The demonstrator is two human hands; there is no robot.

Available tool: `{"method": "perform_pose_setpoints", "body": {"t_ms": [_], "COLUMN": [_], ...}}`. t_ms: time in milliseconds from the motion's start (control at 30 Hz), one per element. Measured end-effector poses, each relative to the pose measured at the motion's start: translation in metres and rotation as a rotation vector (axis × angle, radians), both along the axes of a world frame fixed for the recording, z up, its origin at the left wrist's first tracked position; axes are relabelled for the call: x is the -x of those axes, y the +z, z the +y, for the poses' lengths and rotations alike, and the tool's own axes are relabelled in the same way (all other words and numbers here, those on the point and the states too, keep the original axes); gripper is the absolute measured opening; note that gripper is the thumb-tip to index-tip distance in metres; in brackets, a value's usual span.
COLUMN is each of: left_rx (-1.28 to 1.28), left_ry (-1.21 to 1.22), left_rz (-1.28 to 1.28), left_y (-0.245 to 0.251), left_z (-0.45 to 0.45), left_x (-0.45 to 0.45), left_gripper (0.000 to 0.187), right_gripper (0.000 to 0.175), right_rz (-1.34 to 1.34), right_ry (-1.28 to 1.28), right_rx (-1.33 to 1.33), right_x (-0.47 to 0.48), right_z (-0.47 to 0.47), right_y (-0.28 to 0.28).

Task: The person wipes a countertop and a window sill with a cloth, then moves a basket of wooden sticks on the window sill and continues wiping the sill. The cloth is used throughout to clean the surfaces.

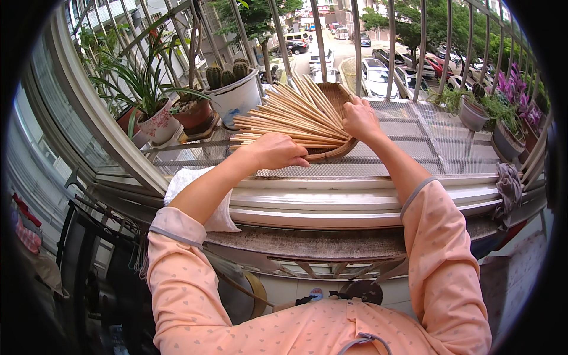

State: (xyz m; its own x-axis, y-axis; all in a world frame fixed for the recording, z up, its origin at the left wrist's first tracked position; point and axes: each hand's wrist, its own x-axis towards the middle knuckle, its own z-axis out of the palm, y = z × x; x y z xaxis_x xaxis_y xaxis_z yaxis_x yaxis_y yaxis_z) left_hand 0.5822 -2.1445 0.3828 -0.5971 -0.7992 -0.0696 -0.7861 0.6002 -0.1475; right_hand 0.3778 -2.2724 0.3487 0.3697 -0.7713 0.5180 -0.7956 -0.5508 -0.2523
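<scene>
A shallow woven bamboo basket rests on the mesh ledge outside the window. Across it lie many wooden chopsticks, fanned out, with their far-left ends sticking past the rim. My left hand grips the near rim, its fingers hiding part of the edge and some chopsticks. On the right side, my right hand holds the rim with the thumb on the inner side. The basket's left part is covered by the chopsticks.
Left of the basket stand a cactus pot and a red-patterned white pot. Metal bars close off the far side. A white towel drapes over the window track; a grey cloth hangs at right, near more potted plants.
</scene>
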Motion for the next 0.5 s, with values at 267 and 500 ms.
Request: {"method": "perform_pose_setpoints", "body": {"t_ms": [267, 500], "left_rx": [0.494, 0.526], "left_ry": [0.39, 0.724], "left_rz": [0.476, 0.635], "left_y": [0.014, 0.005], "left_z": [-0.016, -0.024], "left_x": [-0.089, -0.151], "left_gripper": [0.023, 0.026], "right_gripper": [0.023, 0.015], "right_rz": [0.074, 0.103], "right_ry": [0.288, 0.445], "right_rx": [0.082, 0.19], "right_x": [-0.009, -0.018], "right_z": [-0.001, 0.011], "right_y": [-0.007, -0.006]}}
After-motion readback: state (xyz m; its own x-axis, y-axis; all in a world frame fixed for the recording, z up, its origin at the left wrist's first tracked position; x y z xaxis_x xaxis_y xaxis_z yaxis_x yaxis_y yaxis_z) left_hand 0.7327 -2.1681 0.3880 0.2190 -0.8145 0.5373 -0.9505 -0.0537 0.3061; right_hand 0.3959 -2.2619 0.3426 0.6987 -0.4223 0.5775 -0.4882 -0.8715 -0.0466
